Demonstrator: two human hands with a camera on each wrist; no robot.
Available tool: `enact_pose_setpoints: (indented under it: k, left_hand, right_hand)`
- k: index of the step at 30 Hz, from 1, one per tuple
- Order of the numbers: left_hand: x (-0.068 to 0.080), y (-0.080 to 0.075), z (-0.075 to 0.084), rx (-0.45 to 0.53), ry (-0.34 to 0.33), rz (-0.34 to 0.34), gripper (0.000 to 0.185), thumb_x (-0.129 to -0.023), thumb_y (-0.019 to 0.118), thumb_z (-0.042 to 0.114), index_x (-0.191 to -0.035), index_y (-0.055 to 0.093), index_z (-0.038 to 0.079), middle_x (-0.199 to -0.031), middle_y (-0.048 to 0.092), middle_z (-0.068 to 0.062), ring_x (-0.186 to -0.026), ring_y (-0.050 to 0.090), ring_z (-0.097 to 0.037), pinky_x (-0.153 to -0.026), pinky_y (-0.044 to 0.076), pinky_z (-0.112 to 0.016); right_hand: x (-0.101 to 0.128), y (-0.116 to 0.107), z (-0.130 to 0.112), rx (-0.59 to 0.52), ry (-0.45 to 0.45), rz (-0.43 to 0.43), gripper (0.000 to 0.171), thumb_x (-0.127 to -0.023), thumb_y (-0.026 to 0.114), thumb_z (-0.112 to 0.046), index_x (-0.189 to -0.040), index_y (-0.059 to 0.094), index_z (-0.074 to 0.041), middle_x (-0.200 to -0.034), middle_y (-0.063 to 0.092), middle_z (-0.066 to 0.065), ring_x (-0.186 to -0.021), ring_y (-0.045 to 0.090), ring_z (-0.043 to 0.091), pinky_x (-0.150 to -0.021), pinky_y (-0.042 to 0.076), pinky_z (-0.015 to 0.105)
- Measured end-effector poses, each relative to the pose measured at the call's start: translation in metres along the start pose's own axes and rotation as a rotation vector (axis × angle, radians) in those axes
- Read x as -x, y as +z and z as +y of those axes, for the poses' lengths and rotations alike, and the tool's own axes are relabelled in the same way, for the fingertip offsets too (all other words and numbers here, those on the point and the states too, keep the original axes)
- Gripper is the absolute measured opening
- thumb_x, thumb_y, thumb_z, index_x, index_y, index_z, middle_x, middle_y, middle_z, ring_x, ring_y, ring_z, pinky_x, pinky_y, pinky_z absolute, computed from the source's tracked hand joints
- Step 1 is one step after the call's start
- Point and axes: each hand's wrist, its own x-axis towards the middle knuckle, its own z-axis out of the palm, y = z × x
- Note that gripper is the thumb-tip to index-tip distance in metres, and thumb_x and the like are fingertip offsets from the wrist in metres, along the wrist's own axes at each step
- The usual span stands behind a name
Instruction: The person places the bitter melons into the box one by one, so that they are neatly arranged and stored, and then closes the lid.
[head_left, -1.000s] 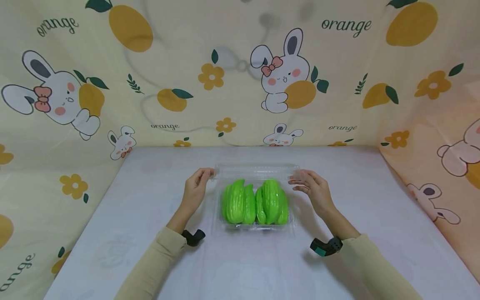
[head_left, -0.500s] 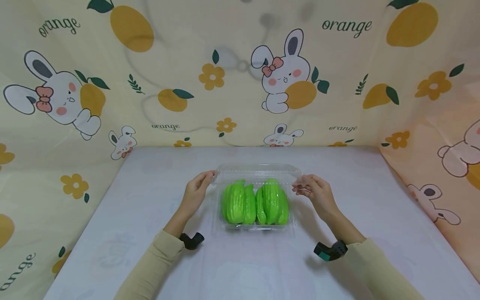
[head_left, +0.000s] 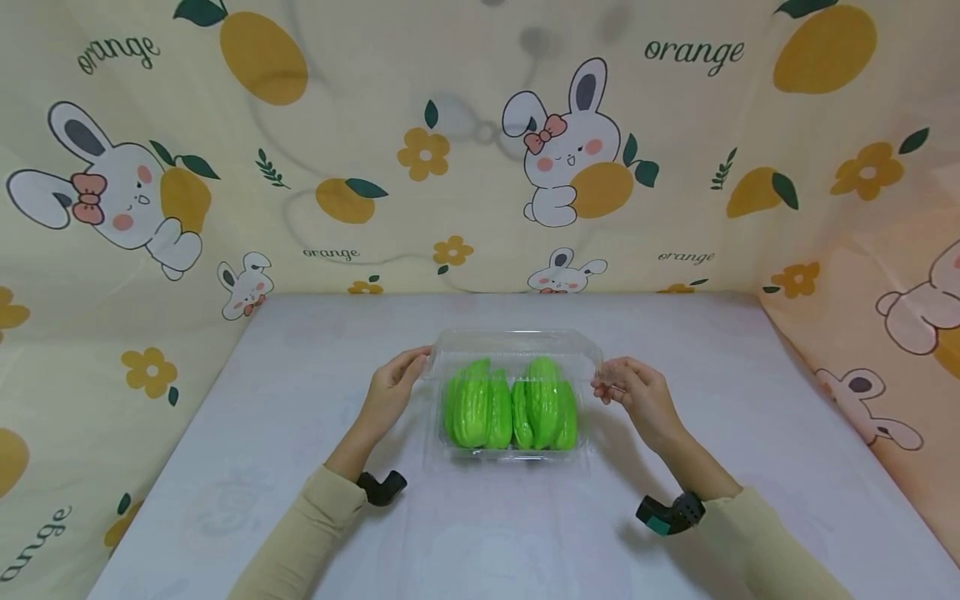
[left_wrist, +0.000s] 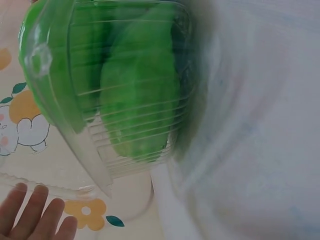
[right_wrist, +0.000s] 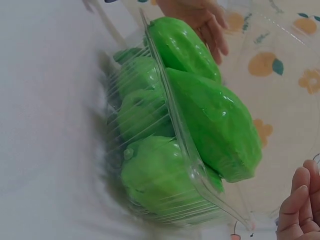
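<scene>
A clear plastic clamshell box (head_left: 510,455) stands mid-table in the head view. Several glossy green ridged fruits (head_left: 472,408), shaped like star fruit, fill it, and some rise above the rim in the right wrist view. Hinged at the far side, the clear lid (head_left: 517,342) is raised and tilts toward me over the fruits. My left hand (head_left: 393,385) touches the lid's left corner; its fingers are straight in the left wrist view, the thumb hidden there. At the lid's right corner, my right hand (head_left: 639,396) pinches the edge between thumb and bent fingers.
The white-covered table (head_left: 495,533) surrounds the box. A printed curtain (head_left: 480,192) with rabbits and oranges stands behind and at both sides. Black wrist cameras (head_left: 671,512) sit on both wrists.
The lid has swung down toward me, its front edge now lower over the fruits. Both hands have come down with it, the right also outward, its fingers drawing together. The box stays put.
</scene>
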Motion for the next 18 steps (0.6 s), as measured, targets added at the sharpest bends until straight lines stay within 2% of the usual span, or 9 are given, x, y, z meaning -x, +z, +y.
enact_pose_setpoints:
  k: [8, 18]
  left_hand:
    - [0.0027, 0.0012, -0.0016, 0.013, 0.023, -0.007, 0.035, -0.102, 0.049, 0.022, -0.129, 0.059, 0.003, -0.137, 0.058, -0.016, -0.133, 0.051, -0.031, -0.112, 0.042, -0.049]
    - [0.0075, -0.0007, -0.0048, 0.014, 0.023, -0.061, 0.035, -0.102, 0.048, 0.017, -0.133, 0.055, 0.003, -0.142, 0.054, -0.016, -0.138, 0.046, -0.032, -0.114, 0.039, -0.049]
  right_hand:
    - [0.0035, -0.0024, 0.0029, -0.004, 0.008, -0.019, 0.028, -0.102, 0.044, -0.012, -0.084, 0.064, -0.017, -0.076, 0.068, -0.007, -0.069, 0.064, 0.005, -0.063, 0.052, 0.019]
    - [0.0095, -0.0038, 0.0052, 0.032, -0.001, -0.046, 0.028, -0.101, 0.043, -0.009, -0.086, 0.064, -0.018, -0.077, 0.068, -0.009, -0.070, 0.063, 0.005, -0.064, 0.051, 0.020]
